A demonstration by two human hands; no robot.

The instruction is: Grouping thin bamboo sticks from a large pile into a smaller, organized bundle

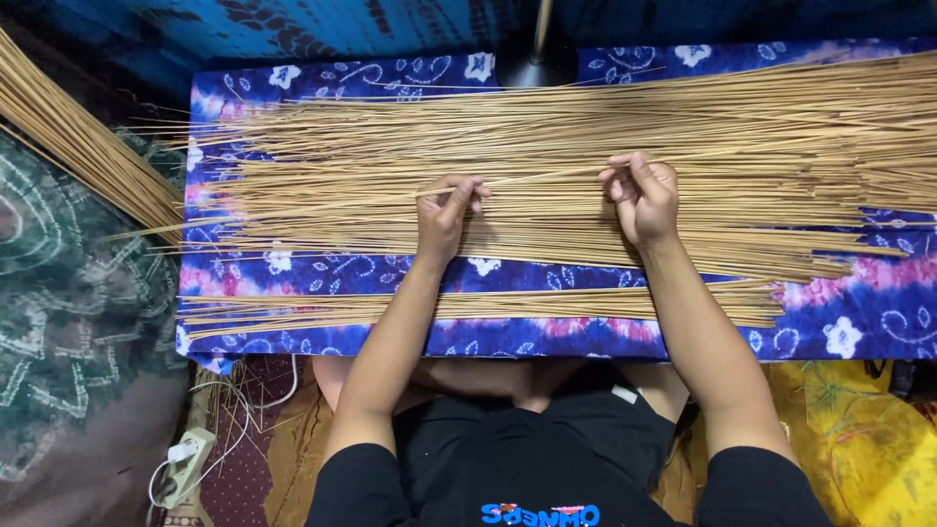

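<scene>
Head view: sorting step; left hand (444, 217) and right hand (642, 198) pinching one stick (547, 178) mid-frame above pile (742, 146); next calls for lifting clear.

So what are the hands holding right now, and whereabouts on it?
Both pinch one thin tan stick lifted off the big spread pile: the left hand near its left end, the right hand further along its length.

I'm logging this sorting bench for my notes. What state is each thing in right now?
left hand: pinching a thin stick
right hand: fingers curled on the stick
thin stick: lifted between both hands
large stick pile: spread flat across the cloth
small stick bundle: lying apart, near edge
patterned blue cloth: laid flat
power strip: plug inserted
</scene>
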